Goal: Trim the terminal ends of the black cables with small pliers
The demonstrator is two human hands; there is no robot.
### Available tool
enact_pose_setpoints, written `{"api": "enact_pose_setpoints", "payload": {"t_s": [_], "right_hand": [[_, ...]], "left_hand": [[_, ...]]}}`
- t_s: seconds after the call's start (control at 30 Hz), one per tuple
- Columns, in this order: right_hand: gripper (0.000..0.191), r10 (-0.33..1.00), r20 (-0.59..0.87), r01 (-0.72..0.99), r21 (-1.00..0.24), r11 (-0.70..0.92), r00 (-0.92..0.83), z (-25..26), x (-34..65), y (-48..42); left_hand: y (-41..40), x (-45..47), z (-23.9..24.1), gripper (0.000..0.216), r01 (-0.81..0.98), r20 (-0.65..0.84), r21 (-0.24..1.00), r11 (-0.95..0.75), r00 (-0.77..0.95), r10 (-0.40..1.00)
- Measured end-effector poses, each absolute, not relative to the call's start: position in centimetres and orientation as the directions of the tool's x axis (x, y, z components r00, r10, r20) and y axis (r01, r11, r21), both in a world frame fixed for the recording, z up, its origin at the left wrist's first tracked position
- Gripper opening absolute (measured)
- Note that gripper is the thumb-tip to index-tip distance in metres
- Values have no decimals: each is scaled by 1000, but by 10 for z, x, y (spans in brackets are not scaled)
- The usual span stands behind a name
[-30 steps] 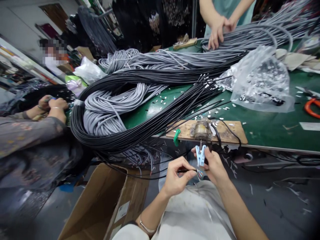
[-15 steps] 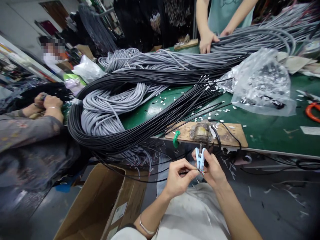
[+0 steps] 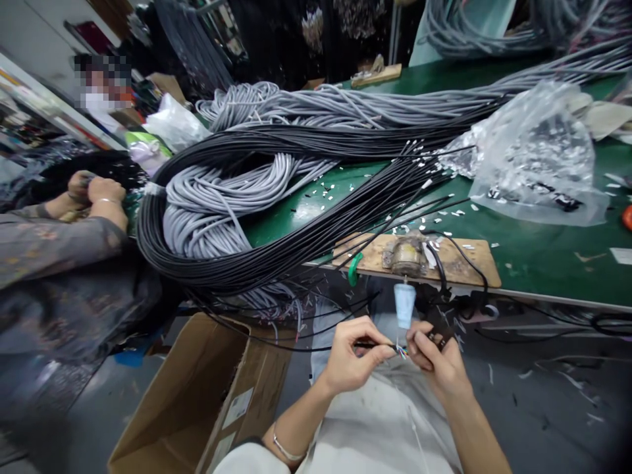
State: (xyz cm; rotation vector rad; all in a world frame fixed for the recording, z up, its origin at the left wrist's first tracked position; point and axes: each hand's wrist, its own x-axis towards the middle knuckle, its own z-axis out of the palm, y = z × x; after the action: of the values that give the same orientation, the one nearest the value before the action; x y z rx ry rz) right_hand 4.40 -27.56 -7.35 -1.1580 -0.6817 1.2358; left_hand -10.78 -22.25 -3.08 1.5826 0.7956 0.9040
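A black cable (image 3: 363, 344) is pinched between the thumb and fingers of my left hand (image 3: 353, 355). Short coloured wires (image 3: 403, 351) fan out of its stripped end, just past my left fingertips. Close beside these wires is my right hand (image 3: 439, 362), its fingers curled and pressed together; what they hold, if anything, is hidden. Above the wires hangs a light blue clip (image 3: 405, 304) on the shaft of a small motor (image 3: 407, 255), its outline looking like a solid, smeared wedge. A thin strand runs from the clip down to the cable end.
The motor sits on a wooden board (image 3: 474, 260) at the green table's (image 3: 553, 263) edge. Black cable bundles (image 3: 296, 260) and grey cable coils (image 3: 197, 210) lie behind it. A plastic bag (image 3: 538, 158) rests right, a cardboard box (image 3: 172, 388) below left. A co-worker's hands (image 3: 99, 191) are at far left.
My right hand has let go of the blue clip and moved down and right. The clip now looks like a blurred wedge. The other person's hands at the back have left view.
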Motion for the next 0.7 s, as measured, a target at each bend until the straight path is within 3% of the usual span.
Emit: {"api": "enact_pose_setpoints", "payload": {"t_s": [0.2,0.33,0.5,0.6,0.7], "right_hand": [[16,969,-12,-21,-1000,-7,248,-101,38,-282],[21,961,82,148,-988,44,263,-124,13,-261],[19,954,258,303,-931,202,156,-96,-10,-250],[22,926,376,386,-861,332,43,-58,-12,-249],[31,796,580,608,-573,550,-174,-29,0,-241]], "left_hand": [[-220,-109,-43,24,-22,79,997,-76,387,919],[-210,-120,-55,21,-145,-10,989,40,201,979],[-200,-138,-62,23,-222,-128,961,164,168,977],[-197,-144,-75,27,-264,-187,939,221,148,971],[-188,-153,-91,42,-451,-262,855,254,47,964]]}}
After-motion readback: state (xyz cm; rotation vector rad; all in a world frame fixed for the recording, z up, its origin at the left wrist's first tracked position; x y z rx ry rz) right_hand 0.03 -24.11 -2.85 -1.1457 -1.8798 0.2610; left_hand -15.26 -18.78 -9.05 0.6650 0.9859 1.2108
